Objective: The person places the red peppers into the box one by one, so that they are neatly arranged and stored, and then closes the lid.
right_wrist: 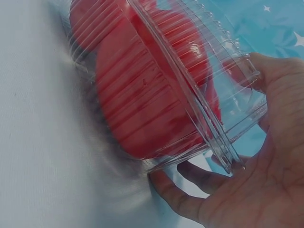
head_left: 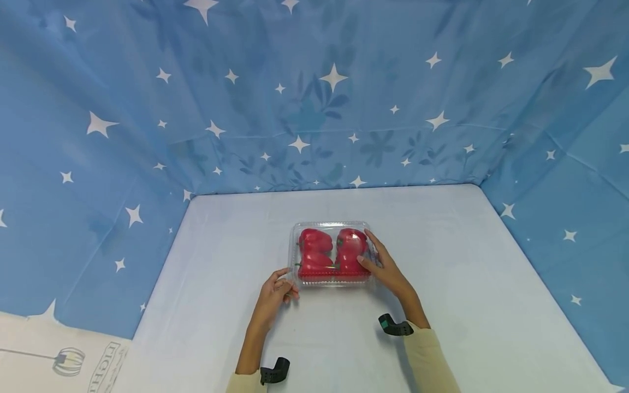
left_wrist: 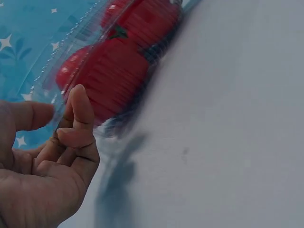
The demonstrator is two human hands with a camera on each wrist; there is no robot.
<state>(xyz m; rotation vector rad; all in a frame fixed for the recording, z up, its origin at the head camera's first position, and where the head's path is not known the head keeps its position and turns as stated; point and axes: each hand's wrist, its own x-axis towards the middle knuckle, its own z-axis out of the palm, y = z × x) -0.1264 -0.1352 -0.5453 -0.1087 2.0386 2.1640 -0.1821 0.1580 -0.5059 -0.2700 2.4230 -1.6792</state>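
A clear plastic clamshell box (head_left: 330,224) with a ribbed wall lies on the white table, its lid down over several red bell peppers (head_left: 315,263). My right hand (head_left: 390,273) grips the box's right side, thumb over the lid and fingers along the far side. In the right wrist view the fingertips (right_wrist: 164,183) reach to the box's lower edge. At the front left corner is my left hand (head_left: 275,295), its fingers loosely bent. The left wrist view has its thumb and forefinger (left_wrist: 81,107) apart, overlapping the box corner.
The white tabletop (head_left: 467,245) spreads around the box. Blue cloth with white stars (head_left: 334,109) hangs behind it and along both sides. A cream printed cloth (head_left: 49,355) shows at the lower left. Each wrist wears a black strap device (head_left: 395,326).
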